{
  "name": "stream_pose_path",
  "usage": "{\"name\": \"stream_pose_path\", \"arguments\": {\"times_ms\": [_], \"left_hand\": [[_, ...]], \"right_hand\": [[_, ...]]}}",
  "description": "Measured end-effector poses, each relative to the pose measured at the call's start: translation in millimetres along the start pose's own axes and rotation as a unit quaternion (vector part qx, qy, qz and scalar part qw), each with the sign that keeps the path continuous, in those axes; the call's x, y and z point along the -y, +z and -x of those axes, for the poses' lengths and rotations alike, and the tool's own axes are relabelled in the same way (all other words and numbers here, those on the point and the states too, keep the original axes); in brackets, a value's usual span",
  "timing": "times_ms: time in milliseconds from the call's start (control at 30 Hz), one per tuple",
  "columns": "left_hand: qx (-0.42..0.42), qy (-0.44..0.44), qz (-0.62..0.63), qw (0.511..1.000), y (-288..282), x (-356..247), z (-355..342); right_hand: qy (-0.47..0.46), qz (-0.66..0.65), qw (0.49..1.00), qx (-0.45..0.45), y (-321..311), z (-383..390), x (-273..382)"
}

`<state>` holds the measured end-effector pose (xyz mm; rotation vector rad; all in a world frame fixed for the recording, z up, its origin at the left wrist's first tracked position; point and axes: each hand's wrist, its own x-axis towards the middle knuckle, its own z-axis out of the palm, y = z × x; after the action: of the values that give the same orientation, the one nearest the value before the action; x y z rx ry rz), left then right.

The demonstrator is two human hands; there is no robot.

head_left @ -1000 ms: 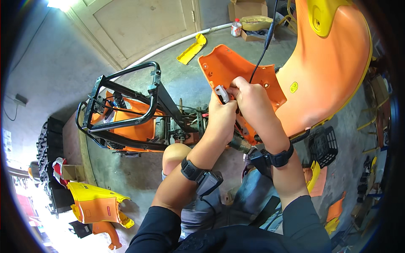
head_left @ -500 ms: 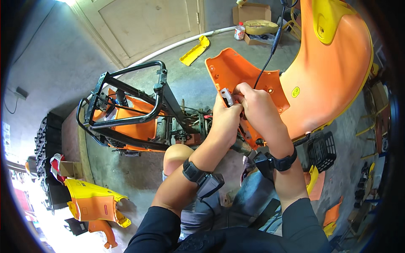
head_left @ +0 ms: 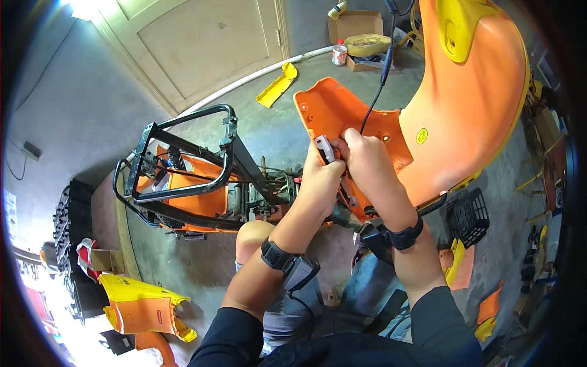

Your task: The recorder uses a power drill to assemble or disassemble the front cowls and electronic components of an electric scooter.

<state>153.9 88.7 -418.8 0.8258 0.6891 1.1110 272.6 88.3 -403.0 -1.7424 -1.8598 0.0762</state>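
Both my hands are at the left edge of a large orange body panel (head_left: 330,105). My left hand (head_left: 319,186) is closed around that edge, its thumb beside a small white-and-black part (head_left: 324,148) at the rim. Just to the right, my right hand (head_left: 367,160) is closed, its fingertips pinched beside the same part; what they hold is hidden behind the knuckles. A black cable (head_left: 375,101) hangs down from above to the panel next to my right fingers. The panel joins a big curved orange shell (head_left: 465,116) with yellow trim.
To the left stands a black tubular vehicle frame (head_left: 241,156) with orange bodywork. A yellow cover piece (head_left: 277,85) lies on the floor near the door (head_left: 211,43). An open cardboard box (head_left: 358,27), a black plastic crate (head_left: 468,217) and a yellow-orange panel (head_left: 143,306) are around me.
The whole view has shifted slightly. My hands stay at the same spot on the panel edge, and a little more of the dark side of the small part shows between them.
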Motion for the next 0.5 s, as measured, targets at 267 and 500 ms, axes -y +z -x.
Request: {"name": "stream_pose_path", "arguments": {"times_ms": [267, 500], "left_hand": [[-0.081, -0.032, 0.018, 0.996, -1, -4, 3], [-0.055, -0.004, 0.011, 0.998, -8, -2, -5]], "right_hand": [[-0.067, -0.119, 0.982, -0.129, -12, 13, 17], [0.019, -0.219, 0.973, -0.074, -13, 11, 13]]}}
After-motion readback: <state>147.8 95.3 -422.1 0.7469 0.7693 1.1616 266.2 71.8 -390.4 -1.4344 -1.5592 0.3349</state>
